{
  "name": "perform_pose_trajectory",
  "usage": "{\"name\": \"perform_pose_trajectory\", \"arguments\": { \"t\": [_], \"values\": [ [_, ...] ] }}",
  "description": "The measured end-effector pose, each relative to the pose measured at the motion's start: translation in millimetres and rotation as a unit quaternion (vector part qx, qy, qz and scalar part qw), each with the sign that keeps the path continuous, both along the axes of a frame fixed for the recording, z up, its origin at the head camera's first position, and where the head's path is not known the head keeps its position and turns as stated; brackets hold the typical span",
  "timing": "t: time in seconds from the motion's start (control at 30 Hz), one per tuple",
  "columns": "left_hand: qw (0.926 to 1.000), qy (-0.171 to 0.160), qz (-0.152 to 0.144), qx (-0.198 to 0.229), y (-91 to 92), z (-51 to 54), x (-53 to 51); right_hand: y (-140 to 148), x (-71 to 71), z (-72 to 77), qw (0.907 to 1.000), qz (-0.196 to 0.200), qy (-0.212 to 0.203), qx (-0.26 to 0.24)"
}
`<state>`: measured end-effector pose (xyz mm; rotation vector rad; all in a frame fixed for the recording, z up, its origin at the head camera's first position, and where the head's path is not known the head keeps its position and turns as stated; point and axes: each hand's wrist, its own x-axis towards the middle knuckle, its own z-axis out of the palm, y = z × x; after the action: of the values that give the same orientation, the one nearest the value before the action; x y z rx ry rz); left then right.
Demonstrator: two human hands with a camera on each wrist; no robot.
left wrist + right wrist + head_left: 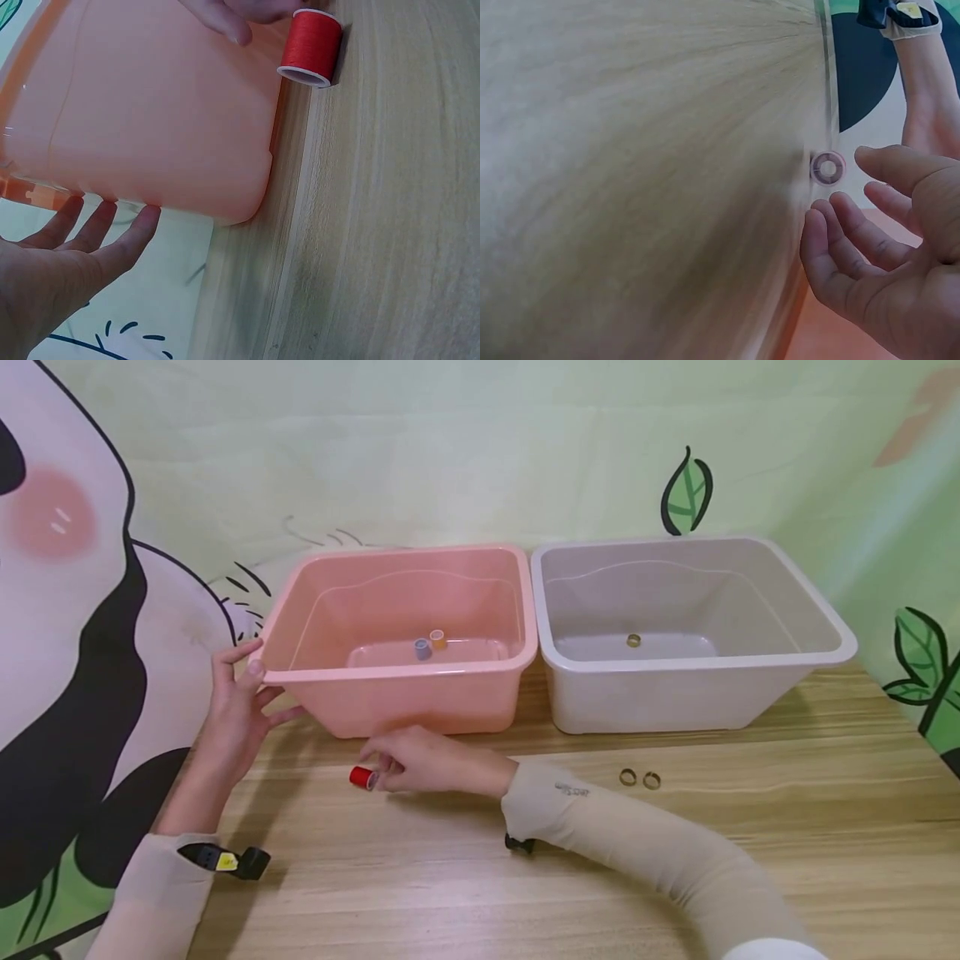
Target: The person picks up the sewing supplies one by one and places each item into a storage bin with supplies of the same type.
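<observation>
A spool of red thread (pixel 362 777) lies on its side on the wooden table, in front of the pink bin (pixel 420 702). Beside the spool's right end is my right hand (pixel 427 762), fingers loosely bent; the right wrist view shows a gap between thumb and fingers, with the spool (pixel 828 168) just past the fingertips. My left hand (pixel 242 710) touches the pink bin's left rim and side; in the left wrist view its fairly straight fingers rest against the outer wall. A blue-grey spool (pixel 423 649) and an orange spool (pixel 438 639) are inside the pink bin.
A light grey bin (pixel 637 697) stands right of the pink one, their rims close together. One brass-coloured ring (pixel 633 641) lies inside it. Two similar rings, a left one (pixel 627 777) and a right one (pixel 652 781), lie on the table before it. A printed cloth hangs behind.
</observation>
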<state>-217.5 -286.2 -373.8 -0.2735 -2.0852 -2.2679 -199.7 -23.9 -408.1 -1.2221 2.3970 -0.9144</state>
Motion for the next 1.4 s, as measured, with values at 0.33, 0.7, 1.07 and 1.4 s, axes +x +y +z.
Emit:
{"name": "perform_pose_trajectory", "arguments": {
  "t": [0.33,0.7,1.07,1.4],
  "values": [
    [1.0000,0.005,-0.002,-0.002,0.6,1.5,-1.3,-3.2,-7.3,-6.4,0.9999,-0.008,0.006,-0.003],
    [1.0000,0.001,0.000,0.001,1.0,0.1,-2.2,-7.6,-12.0,-9.6,0.9998,0.004,-0.014,0.011],
    [0.9999,0.003,-0.002,0.010,0.6,-1.8,-1.9,-15.3,-16.1,-14.0,0.9988,0.016,0.009,0.045],
    [0.9999,0.007,0.002,0.013,0.8,-2.3,-1.3,-19.3,-16.5,-11.0,0.9965,0.026,0.029,0.073]
  ]
}}
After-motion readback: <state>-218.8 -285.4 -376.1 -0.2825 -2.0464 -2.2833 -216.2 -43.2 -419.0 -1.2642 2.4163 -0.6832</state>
